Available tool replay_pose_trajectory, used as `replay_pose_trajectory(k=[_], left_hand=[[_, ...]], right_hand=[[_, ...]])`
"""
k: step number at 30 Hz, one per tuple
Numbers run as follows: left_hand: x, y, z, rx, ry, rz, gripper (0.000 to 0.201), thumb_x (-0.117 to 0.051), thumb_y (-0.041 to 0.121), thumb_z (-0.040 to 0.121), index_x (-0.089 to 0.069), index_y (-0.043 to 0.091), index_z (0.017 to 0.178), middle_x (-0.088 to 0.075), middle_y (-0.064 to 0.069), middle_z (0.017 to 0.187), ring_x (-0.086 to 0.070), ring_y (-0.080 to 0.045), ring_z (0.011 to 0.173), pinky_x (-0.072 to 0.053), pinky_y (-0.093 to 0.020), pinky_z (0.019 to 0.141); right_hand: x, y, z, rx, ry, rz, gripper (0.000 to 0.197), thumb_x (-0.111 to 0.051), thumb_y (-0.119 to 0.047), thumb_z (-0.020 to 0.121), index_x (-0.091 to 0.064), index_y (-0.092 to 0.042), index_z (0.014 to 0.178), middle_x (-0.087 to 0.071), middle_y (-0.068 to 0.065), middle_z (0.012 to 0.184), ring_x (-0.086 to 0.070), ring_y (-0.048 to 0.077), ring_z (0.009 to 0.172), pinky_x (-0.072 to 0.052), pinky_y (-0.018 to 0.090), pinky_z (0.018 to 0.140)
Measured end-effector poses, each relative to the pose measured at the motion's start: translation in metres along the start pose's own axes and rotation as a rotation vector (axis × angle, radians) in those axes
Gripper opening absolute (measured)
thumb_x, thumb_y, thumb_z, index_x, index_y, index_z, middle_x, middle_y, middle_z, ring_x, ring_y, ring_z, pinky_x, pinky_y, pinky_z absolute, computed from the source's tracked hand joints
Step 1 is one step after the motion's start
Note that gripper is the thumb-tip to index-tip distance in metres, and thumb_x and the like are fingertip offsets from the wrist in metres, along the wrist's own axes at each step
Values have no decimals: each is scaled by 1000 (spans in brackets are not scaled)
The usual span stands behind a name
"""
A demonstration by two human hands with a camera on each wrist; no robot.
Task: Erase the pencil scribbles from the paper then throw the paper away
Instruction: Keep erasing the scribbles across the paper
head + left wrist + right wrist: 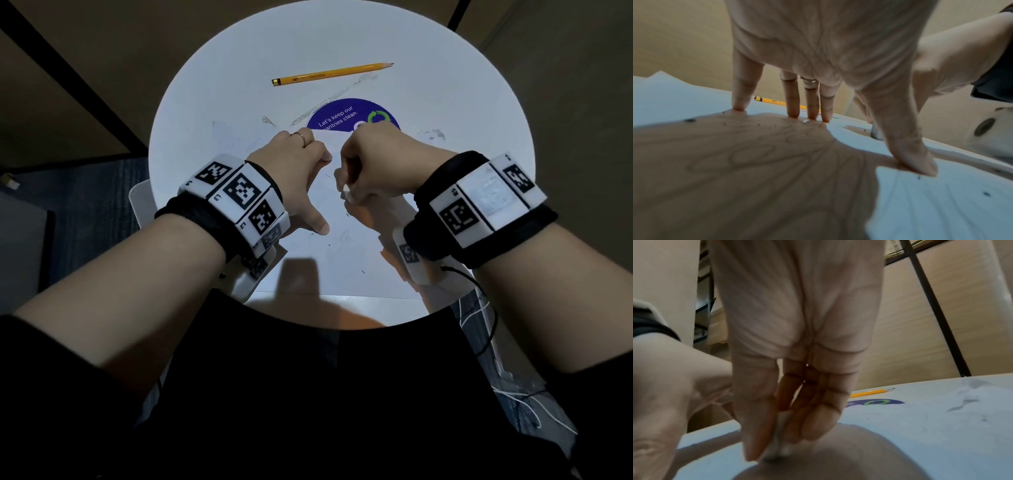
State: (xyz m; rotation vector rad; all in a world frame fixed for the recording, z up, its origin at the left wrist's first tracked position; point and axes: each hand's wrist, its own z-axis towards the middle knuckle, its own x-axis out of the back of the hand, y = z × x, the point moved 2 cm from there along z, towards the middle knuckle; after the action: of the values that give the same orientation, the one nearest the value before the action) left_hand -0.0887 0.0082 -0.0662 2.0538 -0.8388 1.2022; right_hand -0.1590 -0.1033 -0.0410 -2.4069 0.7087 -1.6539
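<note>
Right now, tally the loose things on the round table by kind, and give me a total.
Pencil: 1, the yellow pencil lying at the far side.
Paper: 1, the white sheet of paper pressed flat under the left hand.
Eraser: 1, the white eraser pinched in the right hand.
Total: 3.

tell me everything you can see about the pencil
The pencil is a yellow wooden one with dark print along its barrel, a sharpened graphite tip pointing right and a dark and gold band at its left end. It lies flat and untouched on the far side of the round white table, beyond the paper and both hands. It also shows past the left hand's fingers in the left wrist view.
</note>
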Motion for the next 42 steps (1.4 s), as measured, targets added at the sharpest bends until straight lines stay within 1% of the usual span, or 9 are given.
replay_pose_trajectory(k=[4, 10, 13, 15, 19, 25, 29, 35, 42], left_hand=[[-1, -1, -1, 4, 3, -1, 103, -83, 55, 52, -35, 25, 139, -33, 2, 139, -31, -18, 127, -42, -39, 94], [0, 0, -1, 4, 2, 21, 104, -82, 57, 54, -34, 26, 140, -31, 1, 141, -30, -18, 128, -41, -38, 94], [0, 0, -2, 4, -7, 23, 102, -82, 57, 53, -35, 24, 138, -32, 1, 138, -30, -18, 126, -43, -38, 91], [-1, 0, -3, -1, -12, 32, 103, -81, 58, 53, -35, 24, 138, -32, 1, 137, -30, -19, 125, -44, -38, 91], [-1, 3, -6, 3, -25, 55, 108, -80, 60, 53, -31, 24, 142, -29, 0, 140, -28, -20, 127, -41, -39, 91], [0, 8, -11, -6, -31, 102, 104, -78, 60, 56, -31, 19, 139, -29, -2, 139, -27, -21, 128, -40, -35, 83], [-2, 8, -17, -11, -56, 110, 112, -78, 62, 56, -24, 20, 145, -25, -2, 145, -25, -21, 132, -41, -40, 94], [-11, 7, -36, 2, -135, 147, 122, -78, 59, 60, -6, 21, 151, -6, 4, 156, -11, -18, 141, -38, -40, 101], [-13, 8, -42, 4, -127, 143, 120, -77, 59, 61, -6, 21, 151, -3, 5, 157, -9, -19, 142, -33, -42, 105]], right_hand=[[-7, -1, -4, 18, -100, 49, 16, -75, -4, 68, -62, -13, 63, -61, -5, 63, -54, 3, 52, -37, 7, 41], [2, 0, 1, -14, 2, 70, 10, -76, -6, 69, -67, -9, 72, -57, -8, 62, -51, 4, 57, -38, 15, 50], [-9, -9, -4, 44, -132, 35, 22, -75, -6, 67, -58, -17, 58, -55, -11, 56, -53, 1, 48, -35, 6, 40], [-10, -10, -4, 43, -168, 15, 19, -75, -6, 68, -60, -16, 61, -57, -10, 58, -52, 3, 52, -35, 5, 41], [2, -6, 2, -3, -91, 27, 10, -76, -7, 70, -67, -11, 73, -63, -1, 68, -55, 11, 63, -44, 21, 58], [-13, -18, -11, 54, -241, -57, 32, -76, -11, 69, -51, -23, 55, -53, -13, 42, -49, 0, 46, -32, 7, 38], [-6, -11, -9, -3, -175, -20, 29, -73, -9, 75, -51, -22, 60, -53, -12, 61, -48, 2, 59, -36, 17, 52], [-18, -9, -21, -38, -120, 68, 28, -70, -11, 78, -49, -21, 62, -54, -8, 68, -51, 12, 70, -39, 18, 57], [-36, -8, -41, -53, -122, 247, 13, -73, -11, 76, -60, -13, 74, -69, 6, 83, -60, 14, 72, -47, 26, 69]])
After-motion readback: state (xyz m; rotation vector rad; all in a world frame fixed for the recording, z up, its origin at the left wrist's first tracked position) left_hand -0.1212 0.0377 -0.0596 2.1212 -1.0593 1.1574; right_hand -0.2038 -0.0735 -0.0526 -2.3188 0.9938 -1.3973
